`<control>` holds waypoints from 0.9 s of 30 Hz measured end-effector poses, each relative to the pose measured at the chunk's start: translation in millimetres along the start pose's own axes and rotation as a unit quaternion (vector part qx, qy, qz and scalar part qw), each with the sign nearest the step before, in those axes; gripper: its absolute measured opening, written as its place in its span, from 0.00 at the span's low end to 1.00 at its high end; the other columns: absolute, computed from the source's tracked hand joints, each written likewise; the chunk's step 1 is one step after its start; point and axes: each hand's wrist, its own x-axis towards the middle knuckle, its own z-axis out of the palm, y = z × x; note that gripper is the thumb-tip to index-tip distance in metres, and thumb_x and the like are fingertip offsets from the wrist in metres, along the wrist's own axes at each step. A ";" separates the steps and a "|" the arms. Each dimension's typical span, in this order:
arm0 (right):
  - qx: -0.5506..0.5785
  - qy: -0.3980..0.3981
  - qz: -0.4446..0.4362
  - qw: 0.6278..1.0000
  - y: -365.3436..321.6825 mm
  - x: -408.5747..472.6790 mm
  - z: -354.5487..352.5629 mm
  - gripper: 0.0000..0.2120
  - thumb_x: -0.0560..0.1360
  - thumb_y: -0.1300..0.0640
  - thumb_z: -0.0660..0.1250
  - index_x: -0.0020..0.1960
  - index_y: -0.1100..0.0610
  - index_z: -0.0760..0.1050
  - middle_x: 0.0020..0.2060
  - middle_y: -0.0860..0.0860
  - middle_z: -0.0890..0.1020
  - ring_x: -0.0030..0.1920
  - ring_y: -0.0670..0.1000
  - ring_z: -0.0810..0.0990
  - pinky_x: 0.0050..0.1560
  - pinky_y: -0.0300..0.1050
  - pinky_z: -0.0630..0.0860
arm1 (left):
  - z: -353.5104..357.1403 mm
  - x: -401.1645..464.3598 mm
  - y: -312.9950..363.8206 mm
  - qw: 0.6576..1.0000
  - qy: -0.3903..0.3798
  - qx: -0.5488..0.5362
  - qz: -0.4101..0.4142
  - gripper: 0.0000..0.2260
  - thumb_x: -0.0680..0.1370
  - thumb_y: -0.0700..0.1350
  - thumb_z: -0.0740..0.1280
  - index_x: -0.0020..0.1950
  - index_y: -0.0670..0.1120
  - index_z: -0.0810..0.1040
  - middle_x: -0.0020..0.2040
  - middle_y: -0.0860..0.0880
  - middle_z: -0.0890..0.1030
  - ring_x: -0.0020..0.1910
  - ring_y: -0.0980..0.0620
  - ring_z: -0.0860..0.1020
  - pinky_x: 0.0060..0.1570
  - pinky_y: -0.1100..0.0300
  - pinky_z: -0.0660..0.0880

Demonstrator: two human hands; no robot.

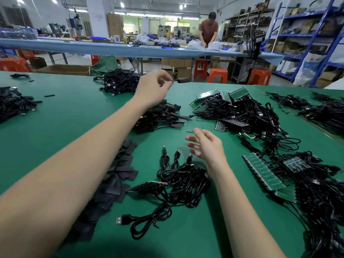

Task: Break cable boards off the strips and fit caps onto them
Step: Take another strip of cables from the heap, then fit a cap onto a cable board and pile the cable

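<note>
My left hand (154, 86) pinches a capped cable (181, 80) above the finished pile (160, 116); right hand (208, 146) hovers open, empty. Plenty left: board strips (264, 172) uncut, loose caps (119, 175) waiting.

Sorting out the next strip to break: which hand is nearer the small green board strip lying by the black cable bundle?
Right. The right hand hovers just above-right of the small green board strip; the left hand is far beyond it, raised.

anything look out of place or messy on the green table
Nothing looks damaged. It is untidy, though: a few small black pieces lie scattered far left, apart from the main cap pile, and cables lie tangled across the table.
</note>
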 end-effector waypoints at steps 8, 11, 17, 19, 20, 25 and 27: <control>-0.057 -0.046 0.006 0.997 3.0 -5.5 8.5 0.07 0.80 0.54 0.67 0.54 0.56 0.81 0.42 0.50 0.88 0.40 0.46 0.84 0.42 0.35 0.79 | 58.9 -6.5 -54.0 0.946 -0.139 0.291 -0.020 0.07 0.80 0.47 0.69 0.55 0.49 0.84 0.56 0.44 0.83 0.56 0.42 0.79 0.54 0.51 0.76; -0.062 -0.059 0.009 0.996 2.4 -6.9 8.8 0.07 0.80 0.54 0.67 0.54 0.56 0.81 0.42 0.50 0.88 0.41 0.47 0.85 0.42 0.34 0.78 | 70.2 -18.2 -69.6 0.943 -0.167 0.287 -0.018 0.07 0.79 0.47 0.69 0.55 0.49 0.83 0.55 0.45 0.83 0.56 0.42 0.79 0.55 0.51 0.77; -0.087 -0.070 -0.007 0.994 1.3 -7.3 10.1 0.07 0.80 0.55 0.68 0.53 0.57 0.82 0.41 0.49 0.88 0.39 0.43 0.84 0.40 0.32 0.78 | 58.3 -29.8 -76.4 0.960 -0.206 0.189 0.030 0.05 0.79 0.47 0.68 0.50 0.48 0.83 0.46 0.51 0.82 0.49 0.49 0.80 0.53 0.54 0.78; -0.109 -0.069 -0.017 0.992 -0.6 -8.3 10.6 0.07 0.80 0.55 0.68 0.52 0.57 0.82 0.40 0.48 0.88 0.38 0.42 0.83 0.40 0.32 0.79 | 52.2 -38.8 -74.2 0.968 -0.205 0.141 0.041 0.05 0.79 0.47 0.69 0.50 0.47 0.83 0.47 0.51 0.84 0.48 0.51 0.80 0.54 0.55 0.77; -0.124 -0.070 -0.022 0.990 -2.0 -8.5 10.7 0.07 0.80 0.54 0.68 0.51 0.56 0.83 0.40 0.47 0.88 0.38 0.42 0.83 0.41 0.33 0.78 | 49.0 -43.8 -72.7 0.972 -0.205 0.111 0.032 0.05 0.79 0.47 0.69 0.50 0.48 0.84 0.47 0.51 0.84 0.48 0.51 0.81 0.54 0.56 0.77; -0.179 -0.122 -0.059 0.975 -20.9 -17.1 8.2 0.06 0.79 0.53 0.69 0.47 0.53 0.83 0.41 0.48 0.88 0.41 0.46 0.81 0.43 0.38 0.78 | 23.4 -79.1 -60.0 0.942 -0.257 -0.175 -0.124 0.06 0.81 0.49 0.68 0.52 0.48 0.83 0.48 0.49 0.86 0.43 0.54 0.84 0.41 0.63 0.79; -0.198 -0.231 -0.059 0.951 -36.0 -25.3 4.3 0.05 0.78 0.52 0.71 0.47 0.53 0.84 0.42 0.49 0.87 0.40 0.46 0.80 0.45 0.41 0.76 | 17.0 -94.9 -56.2 0.931 -0.241 -0.235 -0.143 0.07 0.82 0.48 0.67 0.52 0.47 0.83 0.47 0.50 0.86 0.43 0.54 0.83 0.41 0.63 0.79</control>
